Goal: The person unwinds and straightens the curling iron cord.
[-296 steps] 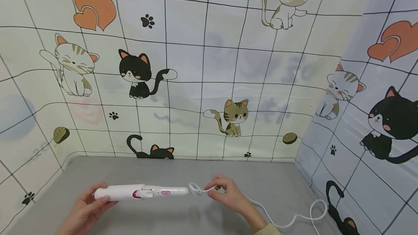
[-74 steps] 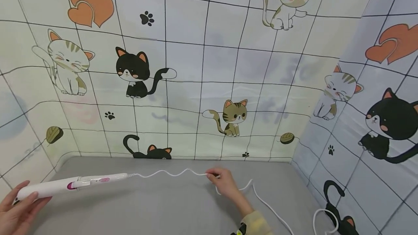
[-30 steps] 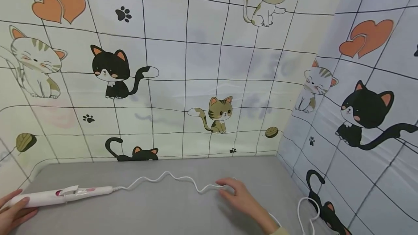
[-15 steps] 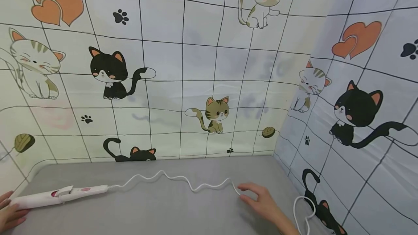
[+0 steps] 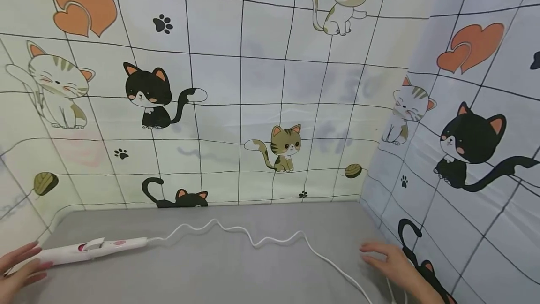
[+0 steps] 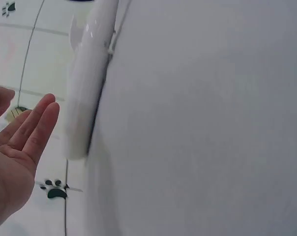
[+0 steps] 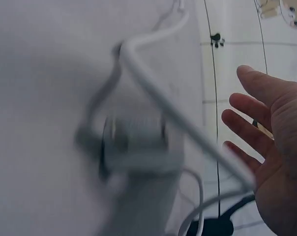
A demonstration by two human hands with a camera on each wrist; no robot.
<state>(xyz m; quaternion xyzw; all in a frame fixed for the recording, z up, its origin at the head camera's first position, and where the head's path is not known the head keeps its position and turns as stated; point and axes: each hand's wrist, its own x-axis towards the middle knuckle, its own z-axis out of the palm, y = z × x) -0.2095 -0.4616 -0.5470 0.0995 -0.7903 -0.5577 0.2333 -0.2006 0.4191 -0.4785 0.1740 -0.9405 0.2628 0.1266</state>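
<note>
A white curling iron [image 5: 97,250] with pink buttons and a raised clamp lever lies at the left on the grey tabletop [image 5: 219,271]. My left hand [image 5: 21,266] is at its thick end. In the left wrist view, the fingers are straight, with a gap between them and the curling iron [image 6: 84,108]. From its other end a wavy white cord [image 5: 253,243] runs rightward to the front edge. My right hand [image 5: 390,266] hovers at the far right, fingers loosely bent and holding nothing. In the right wrist view, the cord [image 7: 158,96] passes close beside that hand.
A white cloth [image 5: 261,79] printed with cats and grid lines stands along the back, left and right of the table. A blurred pale blocky thing [image 7: 138,152] shows beneath the cord in the right wrist view; its kind is unclear.
The cord's small coil has been drawn out long. The curling iron has shifted left and come down onto the table; my left hand has let go. My right hand has released the cord and moved right.
</note>
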